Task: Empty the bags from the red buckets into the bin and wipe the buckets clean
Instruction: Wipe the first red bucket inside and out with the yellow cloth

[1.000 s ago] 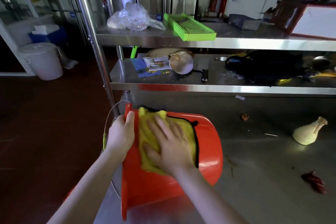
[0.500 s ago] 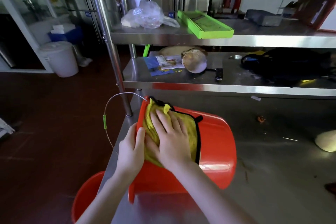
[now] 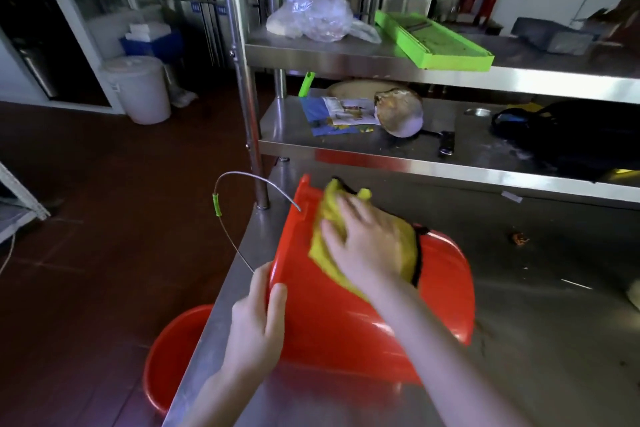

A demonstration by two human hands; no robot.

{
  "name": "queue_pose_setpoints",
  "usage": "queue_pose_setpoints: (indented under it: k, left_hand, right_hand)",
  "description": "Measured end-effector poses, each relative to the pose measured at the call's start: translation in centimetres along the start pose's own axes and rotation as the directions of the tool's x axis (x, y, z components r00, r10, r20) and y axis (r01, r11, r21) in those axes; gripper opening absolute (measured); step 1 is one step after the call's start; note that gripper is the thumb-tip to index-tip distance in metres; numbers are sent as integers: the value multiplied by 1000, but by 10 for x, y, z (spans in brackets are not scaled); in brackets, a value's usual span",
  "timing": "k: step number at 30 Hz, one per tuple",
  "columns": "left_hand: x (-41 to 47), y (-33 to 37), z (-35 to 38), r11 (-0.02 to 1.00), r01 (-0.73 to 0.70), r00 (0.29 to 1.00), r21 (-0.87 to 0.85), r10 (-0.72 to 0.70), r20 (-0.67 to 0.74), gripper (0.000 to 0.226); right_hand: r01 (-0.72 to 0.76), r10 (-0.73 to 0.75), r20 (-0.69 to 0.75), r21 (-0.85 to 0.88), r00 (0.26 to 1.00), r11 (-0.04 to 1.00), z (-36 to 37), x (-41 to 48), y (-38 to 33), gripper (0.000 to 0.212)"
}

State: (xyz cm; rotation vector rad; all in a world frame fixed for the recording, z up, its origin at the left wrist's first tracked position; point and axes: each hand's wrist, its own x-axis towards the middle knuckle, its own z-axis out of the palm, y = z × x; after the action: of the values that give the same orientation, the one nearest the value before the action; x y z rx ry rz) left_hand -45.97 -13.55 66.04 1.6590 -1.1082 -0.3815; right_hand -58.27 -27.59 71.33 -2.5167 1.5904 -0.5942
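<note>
Red plastic bucket (image 3: 346, 329) lies on its side at the near left corner of the stainless steel table (image 3: 536, 340), rim facing left. Left hand (image 3: 256, 326) is curled round the rim to steady it, and right hand (image 3: 367, 246) is spread flat, pressing a yellow microfibre cloth (image 3: 332, 201) onto the bucket's outer wall. Tip imo: grip that rim firmly so it can't roll, use overlapping strokes from rim to base, then rotate. Second red round bucket (image 3: 173, 350) sits on the floor by the table's left edge.
</note>
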Motion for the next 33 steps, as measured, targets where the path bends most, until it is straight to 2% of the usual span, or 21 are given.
queue_pose_setpoints:
  k: [2,4,7,9,11,13,16,17,18,19,20,21,24,26,28,30,33]
  left_hand:
    - [10,0,-13,998,58,998,-10,-58,31,28]
    - [32,10,-19,988,147,988,-39,-145,53,40]
    - [82,28,-14,950,298,953,-94,-301,-29,59]
    - [100,40,-7,924,358,922,-135,-372,-104,38]
    - [95,49,0,957,282,945,-65,-288,-154,14]
    - [80,49,2,979,196,965,-53,-203,-169,13]
    - [59,44,1,983,149,975,-110,-164,-149,22]
    - [53,41,0,985,132,980,-111,-147,-135,25]
    - [46,39,-1,988,112,984,-108,-125,-125,28]
    - [41,36,-2,990,93,987,-101,-105,-118,30]
    - [37,34,-2,993,79,989,-91,-90,-114,32]
    - [35,33,-3,994,68,991,-84,-77,-114,33]
    - [37,29,-6,998,43,990,-53,-49,-129,33]
    - [39,27,-8,999,23,990,-35,-27,-140,32]
    - [38,25,-10,999,-2,990,-40,-4,-144,31]
    - [31,22,-11,999,-35,987,-32,30,-157,31]
    - [14,14,-11,999,-50,986,-15,46,-162,33]
  right_hand:
    - [140,-142,-56,-38,988,989,8,-12,-28,59]
    - [192,-194,-124,-30,973,981,16,-27,-39,60]
    - [295,-289,-222,-5,931,955,35,-54,-38,60]
    - [383,-374,-232,-5,898,924,39,-62,-28,62]
    - [394,-383,-220,5,897,919,39,-60,-6,64]
    - [280,-276,-219,-15,936,960,33,-56,24,63]
    - [-91,92,-257,15,962,996,18,-39,81,60]
    - [-217,226,-192,66,955,974,10,-28,96,60]
    - [-331,338,-64,103,939,938,2,-14,105,60]
    - [-401,398,48,101,916,911,-2,0,107,59]
    - [-393,388,83,65,918,917,-3,11,101,57]
    - [-327,325,63,14,944,945,-1,19,86,53]
    - [-2,0,49,35,999,999,9,24,11,55]
    - [215,-215,23,36,976,976,15,9,-32,61]
    - [334,-334,-26,29,942,942,16,-5,-40,62]
    - [329,-327,-58,31,943,944,15,-14,-16,61]
    - [123,-125,-78,-24,989,992,9,-15,42,63]
